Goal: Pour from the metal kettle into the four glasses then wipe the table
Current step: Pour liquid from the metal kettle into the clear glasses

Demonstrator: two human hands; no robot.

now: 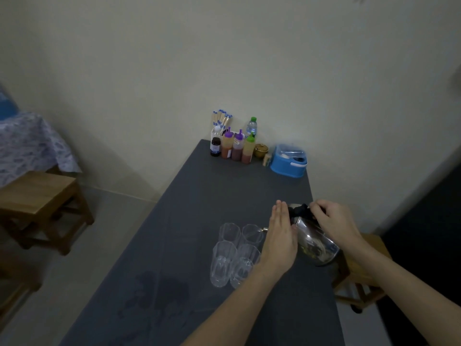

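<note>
A shiny metal kettle with a black lid is tilted to the left over the grey table, its spout over the far right glass. My right hand grips the black handle at the top. My left hand lies flat with straight fingers against the kettle's left side and lid. Several clear glasses stand in a tight cluster: far left, near left, near right, partly hidden by my left wrist.
At the far end stand sauce bottles, a water bottle, a holder of chopsticks, a small bowl and a blue box. Wet patches darken the near table. Wooden stools stand at left and right.
</note>
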